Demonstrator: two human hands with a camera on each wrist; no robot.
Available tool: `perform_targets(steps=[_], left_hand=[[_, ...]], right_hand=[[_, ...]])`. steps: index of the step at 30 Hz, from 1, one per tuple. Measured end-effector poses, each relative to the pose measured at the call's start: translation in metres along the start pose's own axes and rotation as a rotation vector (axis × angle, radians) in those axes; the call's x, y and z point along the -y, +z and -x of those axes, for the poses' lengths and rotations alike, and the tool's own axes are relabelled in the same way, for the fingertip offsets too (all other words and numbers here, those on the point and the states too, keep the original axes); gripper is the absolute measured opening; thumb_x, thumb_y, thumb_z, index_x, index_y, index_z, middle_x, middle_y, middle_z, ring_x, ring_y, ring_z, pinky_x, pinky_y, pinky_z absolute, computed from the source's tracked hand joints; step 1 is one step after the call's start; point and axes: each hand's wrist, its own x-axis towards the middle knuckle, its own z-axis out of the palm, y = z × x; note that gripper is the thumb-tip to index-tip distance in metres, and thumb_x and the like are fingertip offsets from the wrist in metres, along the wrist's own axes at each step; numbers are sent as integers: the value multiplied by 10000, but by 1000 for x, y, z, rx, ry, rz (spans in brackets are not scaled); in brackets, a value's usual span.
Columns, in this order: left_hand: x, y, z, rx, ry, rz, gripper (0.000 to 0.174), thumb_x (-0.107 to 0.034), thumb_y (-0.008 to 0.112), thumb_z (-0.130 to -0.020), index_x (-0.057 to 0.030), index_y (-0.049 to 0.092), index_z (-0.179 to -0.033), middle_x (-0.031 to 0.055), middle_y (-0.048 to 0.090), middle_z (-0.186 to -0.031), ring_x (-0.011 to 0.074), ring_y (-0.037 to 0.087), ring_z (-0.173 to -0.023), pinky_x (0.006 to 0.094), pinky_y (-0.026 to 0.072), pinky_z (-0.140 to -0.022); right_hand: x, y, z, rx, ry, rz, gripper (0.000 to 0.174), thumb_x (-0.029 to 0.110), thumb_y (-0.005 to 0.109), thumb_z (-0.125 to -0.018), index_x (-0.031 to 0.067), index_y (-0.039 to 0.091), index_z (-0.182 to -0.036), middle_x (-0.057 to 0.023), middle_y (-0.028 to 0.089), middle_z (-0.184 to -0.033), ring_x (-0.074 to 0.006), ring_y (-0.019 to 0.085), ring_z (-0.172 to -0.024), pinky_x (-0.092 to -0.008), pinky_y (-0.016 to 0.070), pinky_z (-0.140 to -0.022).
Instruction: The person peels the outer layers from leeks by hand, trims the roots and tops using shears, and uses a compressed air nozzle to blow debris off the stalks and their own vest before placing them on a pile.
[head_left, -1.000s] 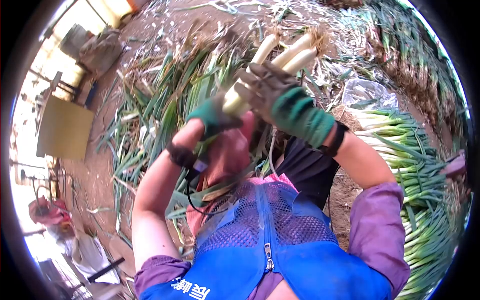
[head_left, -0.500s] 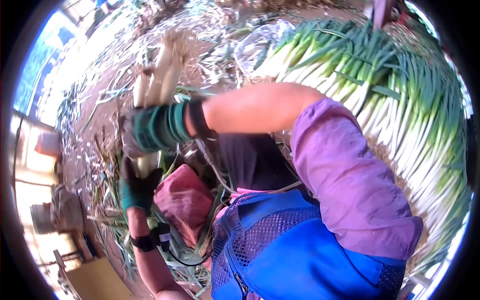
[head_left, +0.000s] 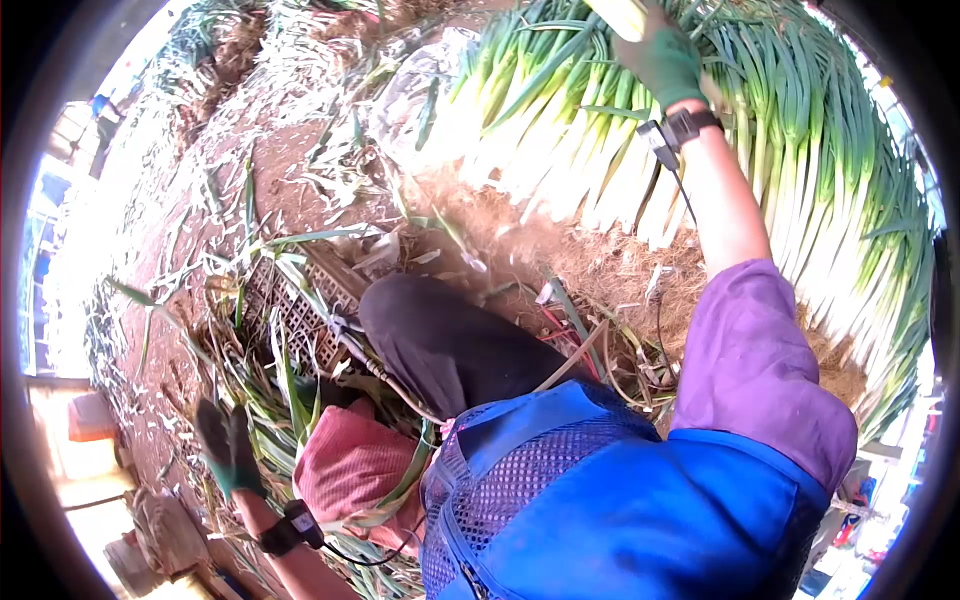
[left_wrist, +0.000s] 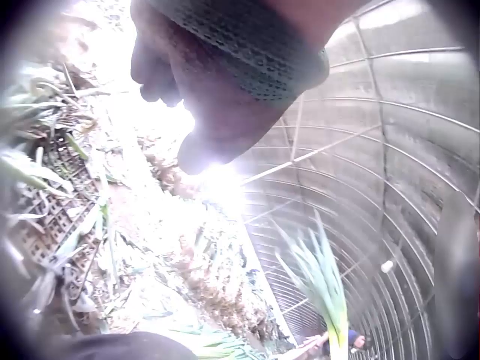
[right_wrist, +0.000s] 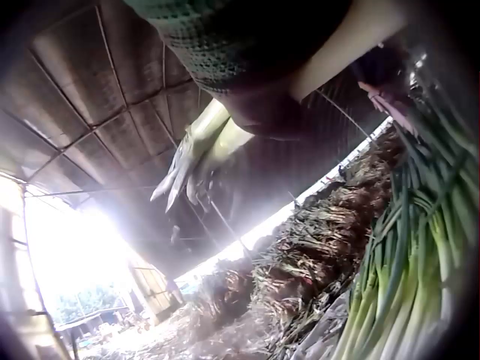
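Observation:
My right hand (head_left: 660, 65), in a green and grey glove, grips a few leeks (head_left: 622, 14) at the top of the head view, over the leafy side of a laid-out row of leeks (head_left: 600, 125). In the right wrist view, pale leaf ends (right_wrist: 199, 150) stick out on one side of that glove and a white stem (right_wrist: 356, 45) on the other. Low on the left, my gloved left hand (head_left: 228, 448) holds nothing, its fingers apart. It hovers beside a heap of loose leaves (head_left: 270, 410) and a pink cloth (head_left: 350, 455) over the lap.
A plastic crate (head_left: 290, 310) with leaves on it stands before the knee (head_left: 420, 330). Clear plastic film (head_left: 415, 95) lies by the row's end. Leaf scraps litter the soil (head_left: 300, 175). Stacked leeks (right_wrist: 322, 232) line the far side.
The left hand has let go of the leeks and stays low on the left. The right hand has carried them across to the right, over the row. The head view has turned right.

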Motion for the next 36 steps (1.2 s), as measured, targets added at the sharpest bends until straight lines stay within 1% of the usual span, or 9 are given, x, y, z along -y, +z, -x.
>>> perform_targets(steps=[8,10,11,13,24,28,30,32,36], left_hand=[[102,68,30,327,-453,234,582,-66,744,-886,-19,469,-1397,92,589,-1257,181,587,-1094,312,502,-936],[108,88,48,312,-514,170,531,-64,738,-890,-32,495,-1361,51,605,-1137,154,596,-987,285,505,-879],[112,93,59,377,-538,239,465,-104,744,-890,-43,543,-1305,15,618,-1056,113,579,-877,251,489,-758],[96,104,72,492,-614,126,392,-176,740,-895,-71,597,-1244,-26,615,-949,72,506,-720,228,411,-638],[126,184,118,724,-979,372,409,-248,708,-923,-46,591,-1258,32,690,-963,132,628,-698,247,463,-617],[115,186,122,698,-863,230,358,-222,680,-927,-18,599,-1209,101,699,-1058,217,681,-860,312,530,-735],[89,175,112,942,-9,-323,357,-225,674,-923,-9,605,-1199,101,696,-1065,197,670,-905,306,528,-760],[72,169,103,1103,440,-642,324,-218,670,-886,-25,645,-1145,99,693,-1050,204,665,-921,308,526,-804],[130,187,119,638,-823,34,202,-199,726,-772,-104,704,-948,121,695,-952,332,654,-861,388,531,-817]], right_hand=[[-177,203,125,367,1181,-167,725,411,739,-822,-57,509,-1325,-219,617,-1294,-308,632,-1125,-385,492,-975],[-193,210,134,545,1113,-475,674,458,703,-852,-56,565,-1266,-200,657,-1196,-300,657,-997,-398,502,-925],[-143,159,126,569,1135,-438,658,463,681,-877,-51,577,-1274,-189,676,-1155,-300,666,-938,-413,505,-902],[-168,181,129,728,1041,-307,698,488,686,-879,-52,574,-1306,-192,666,-1193,-303,666,-949,-416,504,-908],[-187,203,138,694,1096,-309,738,465,770,-811,-45,585,-1311,-211,639,-1244,-316,668,-909,-428,553,-807],[-171,190,128,524,1076,-383,671,370,787,-763,-85,628,-1230,-218,659,-1214,-308,663,-995,-401,528,-879],[-131,157,124,408,945,-551,692,409,799,-749,-89,639,-1201,-204,690,-1126,-298,663,-988,-371,516,-897],[-136,174,121,341,817,-632,742,440,818,-729,-97,626,-1204,-209,685,-1124,-294,652,-1024,-359,500,-929],[-83,168,106,360,781,-436,1102,414,842,-712,-134,232,-1449,-332,519,-1350,-374,543,-1241,-386,417,-1058]])
